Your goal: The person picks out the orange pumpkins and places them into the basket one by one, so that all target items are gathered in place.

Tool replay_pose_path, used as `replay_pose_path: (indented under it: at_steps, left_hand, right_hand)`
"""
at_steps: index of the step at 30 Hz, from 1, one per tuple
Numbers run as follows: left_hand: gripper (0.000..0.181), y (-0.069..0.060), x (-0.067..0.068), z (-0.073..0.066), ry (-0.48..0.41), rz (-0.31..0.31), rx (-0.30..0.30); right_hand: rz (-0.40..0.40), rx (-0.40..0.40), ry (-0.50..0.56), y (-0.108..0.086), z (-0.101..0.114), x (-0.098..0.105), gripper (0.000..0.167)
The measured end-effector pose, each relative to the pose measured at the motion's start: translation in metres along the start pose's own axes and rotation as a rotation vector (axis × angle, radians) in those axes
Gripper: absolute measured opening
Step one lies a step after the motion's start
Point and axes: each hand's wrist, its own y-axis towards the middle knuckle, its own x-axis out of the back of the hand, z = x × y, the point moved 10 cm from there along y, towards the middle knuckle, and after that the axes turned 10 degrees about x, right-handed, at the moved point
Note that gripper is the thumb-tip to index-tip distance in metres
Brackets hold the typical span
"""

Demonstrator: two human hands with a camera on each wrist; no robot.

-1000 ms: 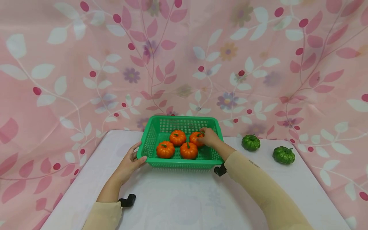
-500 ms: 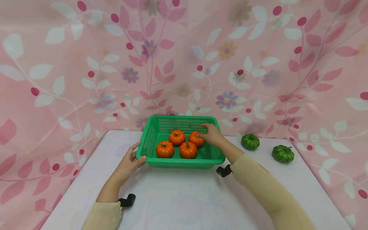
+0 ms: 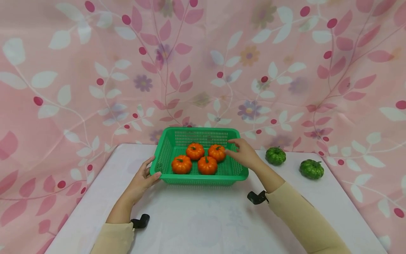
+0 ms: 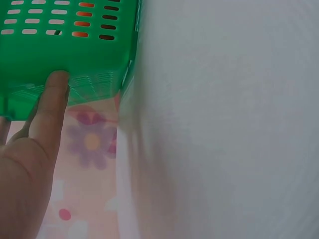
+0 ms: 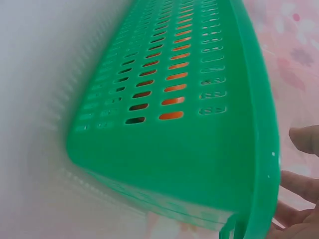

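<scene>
A green plastic basket (image 3: pixel 203 178) stands on the white-covered table and holds several small orange pumpkins (image 3: pixel 207 165) with green stems. My left hand (image 3: pixel 138 184) touches the basket's front left corner, thumb at the front and fingers along the left side. In the left wrist view its thumb (image 4: pixel 51 102) lies straight against the basket's outer wall. Over the basket's right rim is my right hand (image 3: pixel 242 153), fingers spread and holding nothing, close to the rear right pumpkin (image 3: pixel 217 152). In the right wrist view part of this hand is hidden behind the rim.
Two green pumpkins (image 3: pixel 276 156) (image 3: pixel 312 169) sit on the table to the right of the basket. A pink floral cloth (image 3: pixel 203 70) hangs behind the table (image 3: pixel 203 218). Both wrists carry a black camera mount.
My right hand has drawn back to the right, away from the rear right pumpkin, which stays in the basket. The left hand keeps its place at the basket's corner.
</scene>
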Motion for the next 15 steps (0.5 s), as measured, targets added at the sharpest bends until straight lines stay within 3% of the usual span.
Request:
replay_pose_path:
  at_steps: [7,15]
  left_hand:
    - [0.085,0.0,0.0,0.0,-0.001,0.0,-0.006]
    - [0.084,0.002,-0.001,0.0,-0.006,0.005,-0.005]
  right_hand:
    - [-0.048,-0.004,0.047,-0.016,-0.003,0.008,0.047]
    - [-0.132,0.046,0.017,-0.04,0.001,0.028,0.044]
